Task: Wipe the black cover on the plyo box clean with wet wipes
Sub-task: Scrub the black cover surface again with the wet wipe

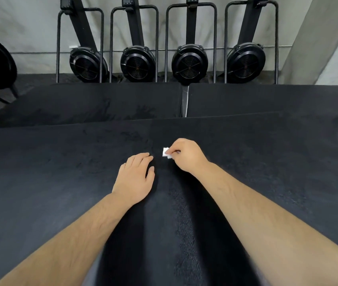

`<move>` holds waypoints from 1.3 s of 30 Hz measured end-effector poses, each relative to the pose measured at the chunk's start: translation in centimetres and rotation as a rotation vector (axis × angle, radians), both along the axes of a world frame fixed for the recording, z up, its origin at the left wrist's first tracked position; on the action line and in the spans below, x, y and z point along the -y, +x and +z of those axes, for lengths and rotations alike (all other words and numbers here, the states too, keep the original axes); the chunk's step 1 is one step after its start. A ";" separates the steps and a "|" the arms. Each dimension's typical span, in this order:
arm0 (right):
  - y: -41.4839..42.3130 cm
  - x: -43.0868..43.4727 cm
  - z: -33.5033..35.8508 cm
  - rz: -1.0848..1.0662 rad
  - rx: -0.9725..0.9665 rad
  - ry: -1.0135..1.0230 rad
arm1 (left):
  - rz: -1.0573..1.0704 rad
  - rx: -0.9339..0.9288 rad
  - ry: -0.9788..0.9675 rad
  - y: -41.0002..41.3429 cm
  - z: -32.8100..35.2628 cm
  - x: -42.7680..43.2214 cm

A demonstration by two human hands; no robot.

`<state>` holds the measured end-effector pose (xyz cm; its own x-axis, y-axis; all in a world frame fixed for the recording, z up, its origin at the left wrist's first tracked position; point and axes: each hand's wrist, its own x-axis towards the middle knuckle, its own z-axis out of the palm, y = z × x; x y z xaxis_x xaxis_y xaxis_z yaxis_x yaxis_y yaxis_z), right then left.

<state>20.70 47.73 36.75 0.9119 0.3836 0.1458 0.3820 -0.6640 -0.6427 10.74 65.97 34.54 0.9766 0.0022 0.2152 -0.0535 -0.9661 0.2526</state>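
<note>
1. Two hands over the black cover (pixel 60 182) of the plyo box, both forearms reaching in from the near edge.
2. Right hand (pixel 186 156): thumb and fingertips pinch a small folded white wet wipe (pixel 166 152); the wipe's lower edge meets the cover about midway between the left and right edges, nearer the far edge than the near one.
3. Left hand (pixel 136 176): palm down, fingers together and nearly straight, resting on the cover just beside the wipe, on its left; holds nothing.
4. Cover surface: faint dull smudges toward the far edge and left of the hands.
5. Beyond the far edge: two more black-covered boxes (pixel 102 104) side by side, a narrow gap between them.
6. Behind those: four black rowing machines (pixel 189 64) stood upright against a pale wall.
</note>
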 end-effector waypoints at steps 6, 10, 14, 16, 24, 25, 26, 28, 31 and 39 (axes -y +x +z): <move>-5.7 0.0 -0.3 0.213 -0.015 0.017 | 0.002 -0.011 -0.035 -4.4 -0.6 -0.9; -3.1 0.7 -0.3 0.068 0.006 0.034 | 0.016 -0.022 0.011 -4.7 -1.0 -0.3; -5.5 -0.6 -0.6 0.071 0.016 0.083 | 0.027 -0.029 0.023 -4.7 -1.2 -0.4; -8.0 -0.2 -0.8 0.178 0.010 0.086 | 0.028 -0.025 0.023 -4.8 -1.4 -0.6; -5.8 -0.5 -0.7 0.041 0.031 0.051 | 0.026 -0.042 0.027 -4.8 -1.1 -0.2; -6.8 -0.7 -0.9 0.069 0.044 0.049 | 0.024 -0.040 0.026 -4.8 -1.1 -0.2; -8.0 -0.6 -1.0 0.113 0.057 0.052 | 0.023 -0.035 0.022 -4.9 -1.2 -0.2; -9.5 0.4 -1.2 0.192 0.051 0.075 | 0.023 -0.026 0.018 -5.0 -1.3 -0.2; -7.2 1.0 -0.7 0.111 0.025 0.081 | 0.025 -0.037 0.018 -4.9 -1.2 -0.1; -10.1 0.0 -1.2 0.168 0.011 0.119 | 0.018 -0.018 0.029 -4.7 -1.2 -0.3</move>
